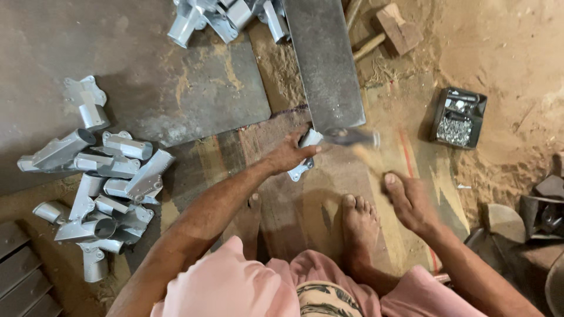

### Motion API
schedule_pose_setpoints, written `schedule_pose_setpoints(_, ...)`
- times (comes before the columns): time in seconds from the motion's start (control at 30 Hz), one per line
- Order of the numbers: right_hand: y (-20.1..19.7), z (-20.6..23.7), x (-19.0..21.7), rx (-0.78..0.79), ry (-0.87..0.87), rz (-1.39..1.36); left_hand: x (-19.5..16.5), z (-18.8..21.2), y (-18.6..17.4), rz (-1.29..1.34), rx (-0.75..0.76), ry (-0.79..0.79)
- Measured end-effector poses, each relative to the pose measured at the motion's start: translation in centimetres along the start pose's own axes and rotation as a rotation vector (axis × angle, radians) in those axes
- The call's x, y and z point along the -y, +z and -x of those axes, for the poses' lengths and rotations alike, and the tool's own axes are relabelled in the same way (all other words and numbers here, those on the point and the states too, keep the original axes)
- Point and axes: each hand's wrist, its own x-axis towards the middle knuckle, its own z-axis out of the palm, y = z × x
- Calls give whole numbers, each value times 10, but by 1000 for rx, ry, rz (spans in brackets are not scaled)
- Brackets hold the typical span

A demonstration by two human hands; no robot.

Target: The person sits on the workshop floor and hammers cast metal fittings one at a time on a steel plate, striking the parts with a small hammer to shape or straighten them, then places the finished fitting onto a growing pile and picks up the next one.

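My left hand (289,154) presses a small silvery metal bracket (306,154) against the near end of a long dark steel plate (326,58) on the floor. My right hand (411,202) grips the wooden handle of a hammer (358,141). The hammer head is blurred and sits just right of the bracket. My bare foot (359,226) rests on the brown mat between my arms.
A heap of silvery tube brackets (106,188) lies at the left, another heap (223,17) at the top. A black tray of small shiny fasteners (458,117) stands on the sandy floor at right. A wooden mallet (392,29) lies beyond the plate.
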Motion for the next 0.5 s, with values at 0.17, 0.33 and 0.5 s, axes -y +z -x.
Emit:
schedule_pose_setpoints(0.17,-9,18,42,-436,-730,490,4,-1,-3,-98,-60,139)
schedule_pose_setpoints(0.33,-1,-34,65,-136,-232,676,9,-7,-4,-58,-51,337)
schedule_pose_setpoints(0.5,-27,-16,50,-451,54,667,-10,0,-4,9,-2,122)
